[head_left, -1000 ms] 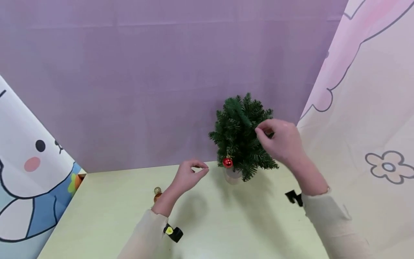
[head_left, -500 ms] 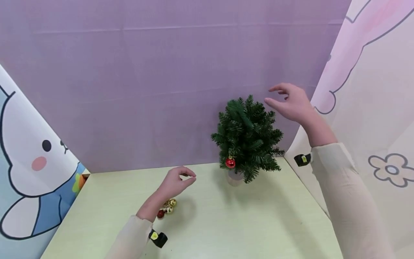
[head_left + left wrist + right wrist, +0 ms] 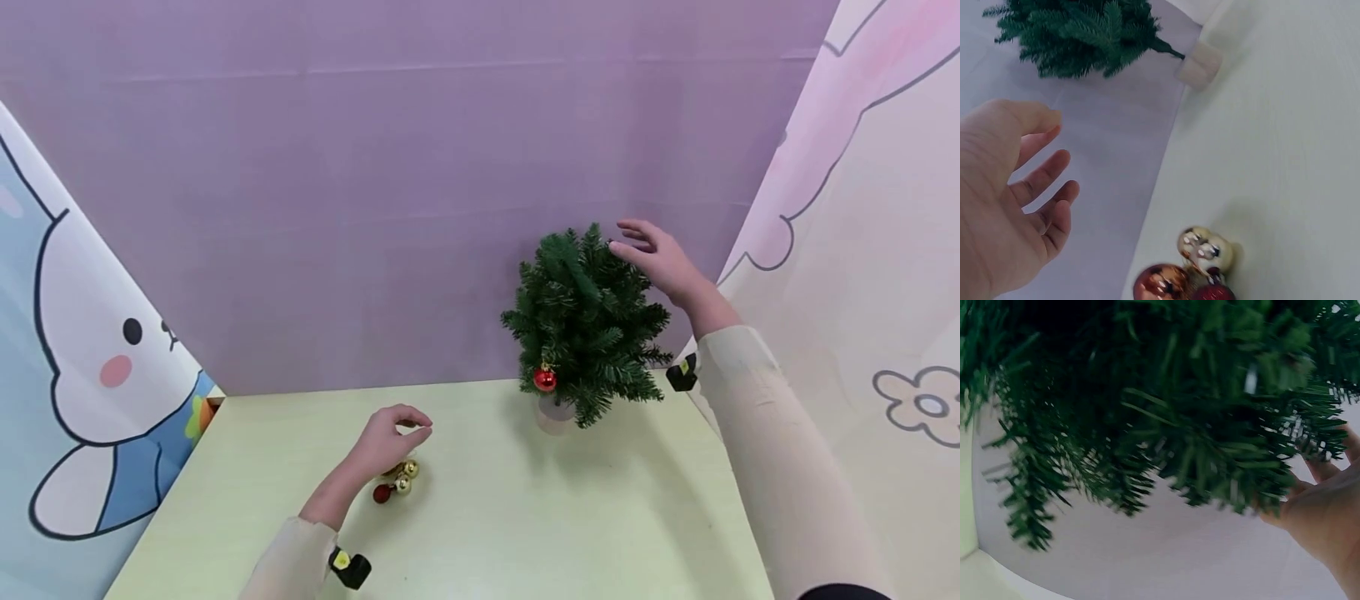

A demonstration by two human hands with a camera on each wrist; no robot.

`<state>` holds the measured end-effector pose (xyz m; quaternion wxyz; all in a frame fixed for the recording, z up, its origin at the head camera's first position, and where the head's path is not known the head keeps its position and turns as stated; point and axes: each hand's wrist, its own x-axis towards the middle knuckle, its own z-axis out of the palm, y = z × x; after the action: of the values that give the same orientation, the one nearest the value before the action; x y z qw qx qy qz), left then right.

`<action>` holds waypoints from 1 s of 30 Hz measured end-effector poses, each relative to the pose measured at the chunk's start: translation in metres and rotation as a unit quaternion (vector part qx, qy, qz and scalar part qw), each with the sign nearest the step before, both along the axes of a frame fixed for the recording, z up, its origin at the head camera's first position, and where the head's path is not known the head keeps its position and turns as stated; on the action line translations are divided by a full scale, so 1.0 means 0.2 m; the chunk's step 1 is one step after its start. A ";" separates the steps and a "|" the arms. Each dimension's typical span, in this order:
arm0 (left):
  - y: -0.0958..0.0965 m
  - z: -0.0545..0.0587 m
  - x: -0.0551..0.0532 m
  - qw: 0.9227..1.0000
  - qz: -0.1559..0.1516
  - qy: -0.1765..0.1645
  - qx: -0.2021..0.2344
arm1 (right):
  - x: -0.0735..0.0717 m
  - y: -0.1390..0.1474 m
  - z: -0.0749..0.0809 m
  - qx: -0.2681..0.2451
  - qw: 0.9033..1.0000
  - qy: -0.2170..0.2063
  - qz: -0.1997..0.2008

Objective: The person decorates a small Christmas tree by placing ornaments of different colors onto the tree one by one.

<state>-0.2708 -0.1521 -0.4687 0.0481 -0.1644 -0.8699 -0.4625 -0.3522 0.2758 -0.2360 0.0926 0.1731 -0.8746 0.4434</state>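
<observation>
A small green Christmas tree [image 3: 588,325] stands on a pale round base [image 3: 556,415] toward the back right of the table. From its lower front hangs a shiny red bauble [image 3: 545,380]. My right hand [image 3: 663,260] is at the upper right of the tree, thumb and fingers spread apart; in the right wrist view, branches partly hide its fingertips. My left hand [image 3: 386,439] hovers over the left part of the table, fingers loosely bent and nothing visible between them. Just below it lies a cluster of gold baubles [image 3: 1213,253], a copper bauble [image 3: 1161,282] and a dark red bauble [image 3: 382,493].
The pale yellow-green table [image 3: 480,517] meets a purple cloth backdrop [image 3: 375,208] at its far edge. A printed cloth with a cartoon rabbit [image 3: 82,358] borders the left side, and a pink and white printed cloth [image 3: 847,292] borders the right.
My right hand has left the tree's right side, risen above it with fingers parting, then come down toward its upper right. My left hand has drawn left over the baubles; the view has shifted slightly.
</observation>
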 end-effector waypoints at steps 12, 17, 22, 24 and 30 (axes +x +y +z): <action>-0.10 -0.04 0.06 0.997 0.035 -0.021 0.071 | 0.14 -0.09 -0.02 -0.033 0.999 0.010 0.014; -0.13 -0.06 0.09 0.994 0.043 -0.027 0.092 | 0.12 -0.07 -0.06 -0.024 1.000 0.008 -0.014; -0.16 -0.12 0.09 0.994 0.063 -0.016 0.087 | 0.14 -0.09 -0.10 -0.011 0.998 0.005 -0.066; -0.17 -0.13 0.10 0.994 0.068 -0.008 0.086 | 0.16 -0.11 -0.10 -0.010 0.996 0.004 -0.093; -0.21 -0.16 0.10 0.993 0.075 -0.009 0.086 | 0.22 -0.16 -0.10 0.015 0.988 -0.006 -0.157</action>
<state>-0.2504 -0.1949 -0.5016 0.0890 -0.0898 -0.8369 -0.5325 -0.3088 0.2441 -0.2557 0.1534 0.0329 -0.8978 0.4115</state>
